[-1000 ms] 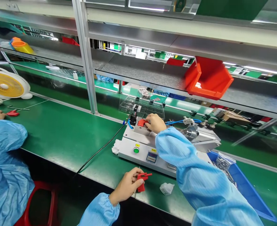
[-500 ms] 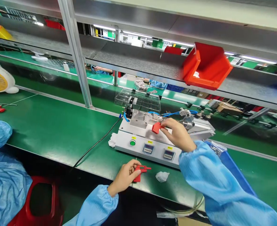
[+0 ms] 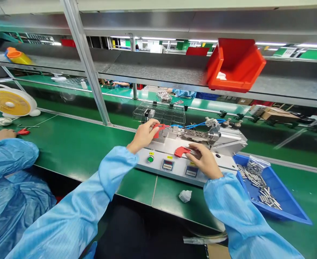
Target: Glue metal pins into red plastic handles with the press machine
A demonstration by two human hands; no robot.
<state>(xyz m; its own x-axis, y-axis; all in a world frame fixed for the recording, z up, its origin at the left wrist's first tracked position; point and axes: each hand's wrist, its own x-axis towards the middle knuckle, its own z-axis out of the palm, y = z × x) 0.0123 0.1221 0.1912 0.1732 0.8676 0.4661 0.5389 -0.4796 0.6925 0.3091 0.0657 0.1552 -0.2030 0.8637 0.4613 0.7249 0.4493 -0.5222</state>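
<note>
A white bench machine (image 3: 174,165) with a green button and two small displays sits on the green table. My left hand (image 3: 143,135) is closed round a red plastic part (image 3: 159,128) and holds it at the metal fixture on the machine's top left. My right hand (image 3: 204,160) rests on the machine's front deck, its fingers pinching a second red plastic part (image 3: 182,151). Both arms wear blue sleeves.
A blue tray (image 3: 288,205) of small metal pins lies right of the machine. A crumpled white wad (image 3: 185,196) sits at the table edge. A red bin (image 3: 235,64) stands on the shelf above. At left are a co-worker's blue sleeve (image 3: 9,158) and a yellow fan (image 3: 11,102).
My left hand rose from the table's front edge to the machine's fixture with its red part. My right hand drew its red part back from the fixture to the front deck.
</note>
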